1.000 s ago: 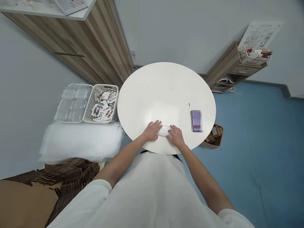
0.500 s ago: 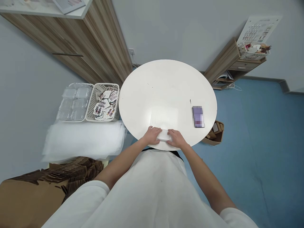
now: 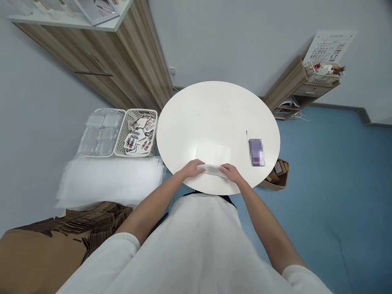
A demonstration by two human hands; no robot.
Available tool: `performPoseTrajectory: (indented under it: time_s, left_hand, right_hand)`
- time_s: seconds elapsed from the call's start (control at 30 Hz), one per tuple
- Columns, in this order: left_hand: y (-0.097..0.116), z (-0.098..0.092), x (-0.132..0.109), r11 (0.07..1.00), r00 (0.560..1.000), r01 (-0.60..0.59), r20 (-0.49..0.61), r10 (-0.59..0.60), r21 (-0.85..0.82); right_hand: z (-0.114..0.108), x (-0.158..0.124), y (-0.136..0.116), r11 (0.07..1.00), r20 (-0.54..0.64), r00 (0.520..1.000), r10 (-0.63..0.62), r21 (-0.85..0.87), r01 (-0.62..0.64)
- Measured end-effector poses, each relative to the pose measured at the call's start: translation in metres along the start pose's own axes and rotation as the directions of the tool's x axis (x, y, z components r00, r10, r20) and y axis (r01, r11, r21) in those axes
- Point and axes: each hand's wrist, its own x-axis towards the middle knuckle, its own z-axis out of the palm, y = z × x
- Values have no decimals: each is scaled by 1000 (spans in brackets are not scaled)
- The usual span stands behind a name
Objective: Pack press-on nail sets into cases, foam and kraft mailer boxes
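"At the far left, what is stacked?"

"Flattened brown cardboard (image 3: 39,257), then translucent white sheets (image 3: 110,179) in a loose pile. Beyond those sit clear plastic trays (image 3: 101,132) and a perforated white basket (image 3: 121,134) of printed cards (image 3: 139,136)."

"And the left hand (image 3: 192,168)?"

"Its grip is closed to a pinch, thumb and fingers on the left end of a narrow white packet (image 3: 212,170). The packet runs crosswise near the person's edge of the round white table (image 3: 214,110); I can't tell whether it rests there or is slightly raised. Just beyond it, a pale rectangle (image 3: 214,153) could be a thin sheet, though glare leaves that uncertain."

"The right hand (image 3: 231,172)?"

"Its grip is closed on the packet's other end, fingers bent over it."

"So which step is this?"

"I'd judge it folding or rolling the packet up."

"What does the next move call for?"

"Both ends kept level, I think, with even pressure, so the fold comes out straight."

"Anything farther right?"

"A pixelated purple rectangle (image 3: 257,152) on the table, apart from the hands, and an open cardboard carton (image 3: 274,186) lower down, beside the rim."
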Motion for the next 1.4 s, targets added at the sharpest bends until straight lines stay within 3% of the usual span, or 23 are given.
performPoseTrajectory:
  time_s: [0.2, 0.37, 0.5, 0.6, 0.67, 0.7, 0.77, 0.87, 1.03, 1.17, 1.27, 1.4]
  left_hand:
    - [-22, -1, 8, 979, 975, 194, -100, -199, -55]
    - [-27, 7, 14, 961, 948, 276, -155, -278, -31]
    - [-26, 10, 11, 944, 927, 330, -189, -325, -6]
    - [-18, 12, 4, 939, 892, 340, -332, -307, 45]
    - [-8, 17, -3, 947, 894, 272, -408, -184, 170]
    - [-2, 20, -6, 948, 923, 191, -376, -86, 253]
    - [8, 27, -10, 922, 972, -11, -212, 101, 388]
    - [18, 39, -12, 864, 977, -167, -39, 210, 475]
    - [14, 48, -10, 839, 979, -175, -1, 205, 515]
    - [13, 49, -10, 814, 976, -191, 19, 216, 548]
    - [17, 52, -10, 806, 979, -186, 33, 202, 562]
    - [24, 59, -9, 805, 986, -157, 46, 160, 572]
  right_hand:
    - [-2, 5, 9, 987, -74, 996, 50, 158, -37]
    - [3, 11, 21, 989, -266, 953, 147, 51, -138]
    - [11, 14, 27, 985, -329, 929, 169, 21, -172]
    - [17, 8, 31, 986, -409, 898, 159, 17, -167]
    - [22, 2, 34, 987, -472, 868, 153, 27, -159]
    - [24, -1, 37, 987, -487, 859, 158, 42, -158]
    - [29, -6, 40, 982, -478, 858, 187, 89, -165]
    - [34, -5, 39, 971, -450, 864, 228, 168, -169]
    - [28, 4, 20, 904, -317, 879, 356, 355, -238]
    - [20, 3, 8, 895, -207, 929, 307, 396, -207]
    - [20, 0, 8, 930, -277, 922, 270, 323, -175]
    - [23, 2, 17, 945, -407, 858, 312, 226, -236]
